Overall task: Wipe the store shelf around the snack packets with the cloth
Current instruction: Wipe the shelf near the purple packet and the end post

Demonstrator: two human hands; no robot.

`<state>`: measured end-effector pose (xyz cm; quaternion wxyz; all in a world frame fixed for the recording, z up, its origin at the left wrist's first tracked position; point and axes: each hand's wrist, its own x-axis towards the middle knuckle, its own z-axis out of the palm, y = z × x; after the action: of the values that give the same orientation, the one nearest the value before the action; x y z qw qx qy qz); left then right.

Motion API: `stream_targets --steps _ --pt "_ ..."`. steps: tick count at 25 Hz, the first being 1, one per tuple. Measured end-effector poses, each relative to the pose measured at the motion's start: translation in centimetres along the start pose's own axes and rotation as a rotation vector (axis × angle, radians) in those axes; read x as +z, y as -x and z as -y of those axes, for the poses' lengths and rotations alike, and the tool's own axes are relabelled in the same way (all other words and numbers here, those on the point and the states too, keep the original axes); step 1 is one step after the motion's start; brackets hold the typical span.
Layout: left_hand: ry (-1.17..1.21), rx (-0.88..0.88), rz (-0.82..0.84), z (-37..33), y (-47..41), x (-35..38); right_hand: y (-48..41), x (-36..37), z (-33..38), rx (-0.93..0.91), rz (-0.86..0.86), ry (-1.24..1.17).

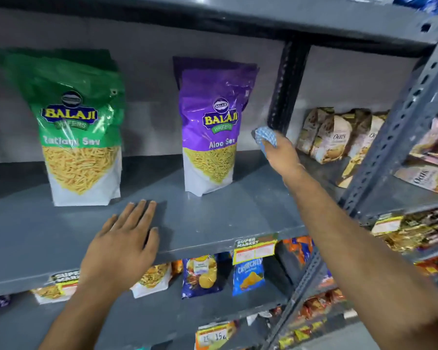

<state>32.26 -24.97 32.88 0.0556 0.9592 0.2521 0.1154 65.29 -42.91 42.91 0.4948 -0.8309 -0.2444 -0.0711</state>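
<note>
Reached deep toward the back right corner of the grey metal store shelf [213,213] with the right hand [281,157], fingers closed on a bunched blue-and-white patterned cloth [265,137] held just right of the purple Aloo Sev snack packet [209,127]. Rested the left hand [122,243] flat, fingers spread, on the shelf's front edge, just before the green Ratlami Sev snack packet [79,127]. Risked, by this reading, tipping the upright purple pouch with a leftward sweep, or knocking the tan oats packets [336,137] on the neighbouring shelf beyond the dark perforated upright [286,84]. Could not tell whether the cloth touched shelf, post or back wall. Hidden: the strip behind both pouches, the cloth's far side; blurred: the yellow price labels [254,251].
</note>
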Motion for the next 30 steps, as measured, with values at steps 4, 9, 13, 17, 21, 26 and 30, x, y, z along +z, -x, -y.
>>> stream_targets --steps 4,9,13,17,21,26,30 --pt "-0.018 0.002 -0.005 0.1 -0.2 -0.1 -6.8 3.0 -2.8 -0.034 0.084 0.311" --pt "-0.025 -0.003 -0.002 0.1 -0.2 0.1 -9.7 6.8 -6.1 0.078 0.488 0.484" --pt "-0.030 -0.013 -0.020 0.1 -0.2 0.1 -9.0 6.1 -5.1 0.022 0.542 0.499" --pt "-0.016 -0.015 -0.019 0.1 -0.1 0.1 -5.0 4.2 -5.1 0.038 0.518 0.380" --pt "-0.007 -0.017 -0.043 0.1 0.0 0.1 -1.2 2.1 -5.0 0.049 0.518 0.358" --pt "-0.014 -0.012 -0.029 0.5 -0.2 0.5 4.3 -0.6 -4.8 -0.014 0.516 0.401" --pt "-0.028 -0.006 -0.026 0.7 -0.4 0.6 10.1 -2.5 -5.1 -0.157 0.545 0.411"
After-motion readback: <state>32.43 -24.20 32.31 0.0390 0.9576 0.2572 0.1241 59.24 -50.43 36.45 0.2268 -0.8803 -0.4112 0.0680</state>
